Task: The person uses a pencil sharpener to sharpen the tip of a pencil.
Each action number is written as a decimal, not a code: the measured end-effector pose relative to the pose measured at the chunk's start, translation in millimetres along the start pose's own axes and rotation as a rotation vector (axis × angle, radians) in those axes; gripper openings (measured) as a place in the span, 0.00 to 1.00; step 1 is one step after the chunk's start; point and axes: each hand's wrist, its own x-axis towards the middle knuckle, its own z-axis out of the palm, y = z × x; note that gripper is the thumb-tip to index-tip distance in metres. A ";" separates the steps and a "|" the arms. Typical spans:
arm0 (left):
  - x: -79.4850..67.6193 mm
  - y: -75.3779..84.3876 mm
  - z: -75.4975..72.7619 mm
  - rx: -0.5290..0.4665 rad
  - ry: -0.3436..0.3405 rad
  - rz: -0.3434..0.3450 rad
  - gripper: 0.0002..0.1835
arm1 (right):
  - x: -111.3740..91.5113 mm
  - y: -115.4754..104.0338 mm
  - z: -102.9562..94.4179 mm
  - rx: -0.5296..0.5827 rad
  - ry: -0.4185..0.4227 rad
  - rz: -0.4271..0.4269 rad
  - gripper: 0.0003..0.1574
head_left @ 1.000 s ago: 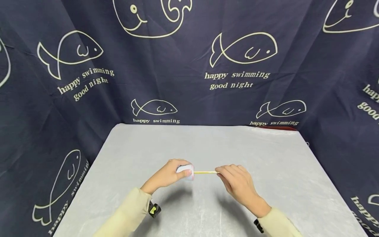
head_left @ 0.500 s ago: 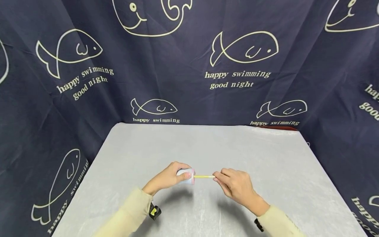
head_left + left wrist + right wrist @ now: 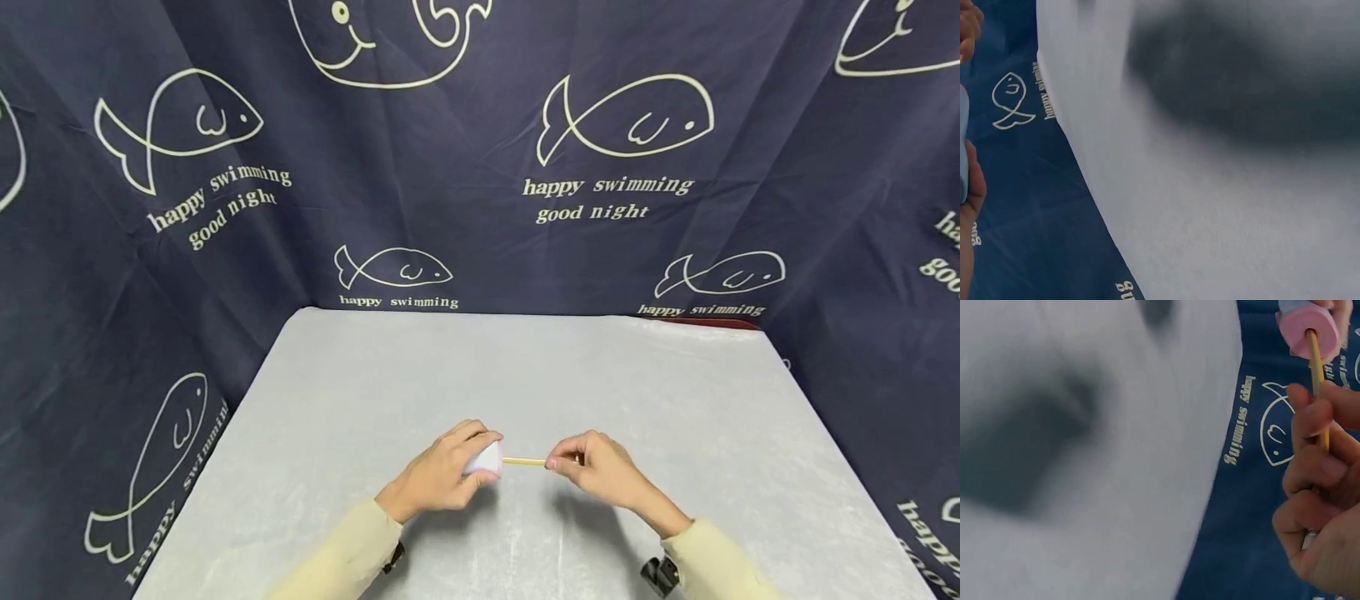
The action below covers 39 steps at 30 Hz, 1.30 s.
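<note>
In front of you lies a pale grey tablecloth, a red edge peeking out at your far right; navy fish-print curtains reading "happy swimming good night" hang behind and on both sides.

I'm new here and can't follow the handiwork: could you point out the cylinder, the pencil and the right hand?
Cylinder (image 3: 1297,331): right wrist view, on its pink end face.
Pencil (image 3: 1317,369): right wrist view, on the shaft between cylinder and fingers.
Right hand (image 3: 602,473): head view, on the middle of the hand.

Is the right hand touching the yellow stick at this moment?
Touching. The right wrist view shows the right hand pinching the yellow stick, with no gap between skin and stick.
</note>
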 end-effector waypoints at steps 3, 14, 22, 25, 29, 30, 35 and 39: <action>1.1 -1.7 -3.3 -0.053 -0.008 -0.069 0.21 | -2.6 -0.7 5.6 -0.196 0.120 -0.093 0.06; 11.4 -15.7 -27.3 -0.493 -0.180 -0.388 0.13 | 2.0 9.0 21.3 -0.639 0.637 -0.693 0.20; 17.0 -9.5 -34.7 -0.806 -0.271 -0.551 0.18 | 10.7 -0.2 20.7 -0.783 0.864 -0.910 0.18; 17.7 -4.6 -33.3 -0.825 -0.270 -0.545 0.16 | 11.6 -5.4 20.6 -0.815 0.931 -0.972 0.15; 14.5 6.2 -22.9 -0.584 -0.174 -0.411 0.13 | 4.1 -4.1 24.9 -0.736 0.855 -0.861 0.19; 12.7 9.7 -19.2 -0.489 -0.147 -0.357 0.13 | 0.5 -2.6 25.5 -0.678 0.787 -0.794 0.18; -1.7 21.6 -2.4 -0.079 -0.006 -0.045 0.21 | -15.3 0.4 20.7 -0.219 0.276 -0.278 0.09; -7.9 20.6 4.5 0.144 0.075 0.178 0.23 | -16.9 -2.0 12.8 0.035 -0.003 0.040 0.09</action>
